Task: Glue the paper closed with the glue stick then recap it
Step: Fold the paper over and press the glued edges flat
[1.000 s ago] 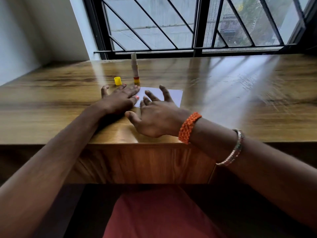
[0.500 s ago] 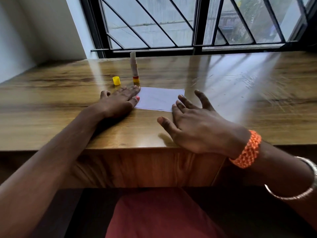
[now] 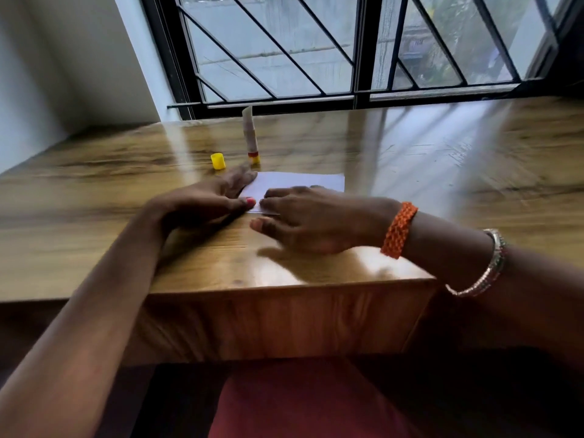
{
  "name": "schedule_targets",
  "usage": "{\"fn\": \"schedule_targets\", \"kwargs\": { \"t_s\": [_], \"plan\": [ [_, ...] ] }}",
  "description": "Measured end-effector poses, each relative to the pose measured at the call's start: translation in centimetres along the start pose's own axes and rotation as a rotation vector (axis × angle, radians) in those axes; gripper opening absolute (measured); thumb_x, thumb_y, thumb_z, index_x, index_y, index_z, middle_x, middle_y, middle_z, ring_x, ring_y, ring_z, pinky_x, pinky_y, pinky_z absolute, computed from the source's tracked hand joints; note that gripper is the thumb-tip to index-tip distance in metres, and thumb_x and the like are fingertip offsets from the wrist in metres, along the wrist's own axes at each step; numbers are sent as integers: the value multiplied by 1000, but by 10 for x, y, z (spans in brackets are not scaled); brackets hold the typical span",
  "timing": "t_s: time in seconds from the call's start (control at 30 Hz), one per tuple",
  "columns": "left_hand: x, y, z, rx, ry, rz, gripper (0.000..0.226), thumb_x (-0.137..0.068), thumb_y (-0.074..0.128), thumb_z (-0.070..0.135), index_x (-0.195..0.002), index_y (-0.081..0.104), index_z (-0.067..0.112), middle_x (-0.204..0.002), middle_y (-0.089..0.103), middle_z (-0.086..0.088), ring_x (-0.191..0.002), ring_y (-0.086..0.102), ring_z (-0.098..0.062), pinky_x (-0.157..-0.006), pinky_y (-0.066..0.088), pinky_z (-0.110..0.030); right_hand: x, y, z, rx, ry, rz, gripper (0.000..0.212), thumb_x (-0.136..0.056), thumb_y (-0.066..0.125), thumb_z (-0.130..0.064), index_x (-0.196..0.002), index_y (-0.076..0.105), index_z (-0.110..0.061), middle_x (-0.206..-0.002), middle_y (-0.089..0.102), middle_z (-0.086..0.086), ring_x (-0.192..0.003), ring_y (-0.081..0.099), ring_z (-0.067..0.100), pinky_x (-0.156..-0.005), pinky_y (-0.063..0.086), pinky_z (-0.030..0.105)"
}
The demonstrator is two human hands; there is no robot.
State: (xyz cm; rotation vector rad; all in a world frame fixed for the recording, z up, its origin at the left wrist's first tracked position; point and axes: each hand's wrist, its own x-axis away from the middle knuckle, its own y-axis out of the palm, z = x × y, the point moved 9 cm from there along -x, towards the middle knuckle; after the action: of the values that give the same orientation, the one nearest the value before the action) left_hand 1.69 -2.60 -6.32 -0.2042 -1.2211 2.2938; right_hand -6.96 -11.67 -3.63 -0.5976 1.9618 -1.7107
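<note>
Head view, only one view. Left hand (image 3: 202, 202) lies on the glossy brown wooden bench (image 3: 442, 172), fingers extended and loose, thumb tip touching the near-left corner of the white folded paper sheet (image 3: 303, 181); it grips nothing. Right hand (image 3: 309, 219) rests palm down over the paper's near edge, fingers flat and pressing, thumb out to the side on bare wood; nothing held in it either. Orange braided wristband (image 3: 398, 230) and silver bangle (image 3: 486, 270) on the right forearm.

Paper lies flat, partly under the right fingers, its far edge and far-right corner showing beyond the knuckles. Whether the fold is fully stuck: cannot tell, seam is hidden under the hands.

White glue stick with a red and yellow base (image 3: 251, 137) stands upright just beyond the left fingertips, uncapped, glue end exposed on top. Small yellow plastic cap (image 3: 218, 161) sits on the bench just left of the stick, apart from it, beyond the left hand.

Judged step: pressing the fold down; recapping not yet done.

Risks:
- Stick is tall and narrow and close to the left fingertips; a forward reach or sweep could knock it over, smearing glue on the bench or paper.
- Cap is small and round; a nudge could roll it off along the slick surface.
- Bench is glossy, so uneven pressure could slide the paper and shift the fold before the glue holds.
- Frame edges are motion-blurred, fine contact is uncertain.
</note>
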Motion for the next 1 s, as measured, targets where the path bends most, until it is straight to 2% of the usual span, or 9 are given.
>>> {"fn": "schedule_targets", "kwargs": {
  "t_s": [0.07, 0.17, 0.27, 0.4, 0.53, 0.6, 0.73, 0.87, 1.0],
  "plan": [
    [6, -10, -3, 40, -22, 72, 93, -85, 62, 31, -149, -4, 25, -158, 1, 8, -143, 5, -4, -117, 9, -23, -2, -10, 6, -25, -52, 39, 55, -95, 26, -54, -115, 60, -16, -117, 54, 7, -111, 50, 24, -94, 42, 43],
    [18, -27, -20, -125, -221, 267, 109, -68, 65, 61, -147, -6, 36, -159, -4, 1, -146, -8, -16, -119, 6, -42, -8, -12, 7, 55, -116, 65, 52, -94, 28, -57, -132, 49, -29, -113, 50, 7, -107, 45, 21, -89, 40, 37],
    [25, -21, -29, -171, -306, 205, 117, -53, 48, 83, -146, -6, 37, -160, 1, -5, -146, -9, -19, -118, 4, -48, -13, -7, 5, 112, -152, 87, 55, -92, 21, -60, -135, 43, -34, -114, 47, 7, -105, 40, 22, -89, 33, 35],
    [23, -19, -31, -192, -319, 115, 126, -41, 41, 85, -144, -15, 39, -159, -5, -8, -145, -13, -24, -118, 3, -50, -20, 1, 21, 76, -81, 68, 51, -93, 11, -60, -140, 28, -49, -147, 26, 5, -138, 11, 21, -109, 8, 44],
    [22, -16, -27, -253, -310, 71, 128, -41, 37, 86, -140, -28, 35, -156, -19, -3, -142, -21, -19, -118, -1, -46, -36, 15, 29, 16, -39, -29, 52, -91, 6, -64, -140, 16, -54, -159, -8, -3, -142, -23, 20, -110, -13, 52],
    [21, -13, -25, -258, -309, 35, 127, -44, 36, 83, -138, -33, 31, -155, -22, -3, -141, -24, -18, -117, 1, -43, -47, 18, 27, 10, -30, -39, 53, -91, 5, -64, -141, 15, -53, -159, -11, -2, -141, -29, 19, -111, -15, 53],
    [21, -12, -28, -276, -330, 8, 106, -72, 41, 70, -136, -35, 32, -153, -27, -4, -140, -25, -17, -116, 5, -40, -59, 22, 30, -11, 0, -29, 53, -91, 4, -63, -142, 12, -52, -158, -14, -3, -138, -33, 15, -111, -19, 51],
    [25, -11, -32, -283, -405, -23, 121, -47, 36, 84, -132, -37, 39, -151, -30, -10, -142, -19, -19, -115, 8, -39, -64, 20, 45, -8, 93, -23, 57, -90, 4, -66, -144, 9, -48, -157, -18, -3, -138, -33, 17, -111, -21, 50],
    [21, -10, -29, -352, -359, -49, 111, -51, 29, 83, -136, -29, 43, -154, -25, -2, -140, -25, -20, -114, -3, -48, -71, 21, 56, -2, 154, -77, 59, -88, 10, -69, -144, 4, -48, -156, -21, -4, -137, -35, 19, -110, -23, 51]
  ]
}}
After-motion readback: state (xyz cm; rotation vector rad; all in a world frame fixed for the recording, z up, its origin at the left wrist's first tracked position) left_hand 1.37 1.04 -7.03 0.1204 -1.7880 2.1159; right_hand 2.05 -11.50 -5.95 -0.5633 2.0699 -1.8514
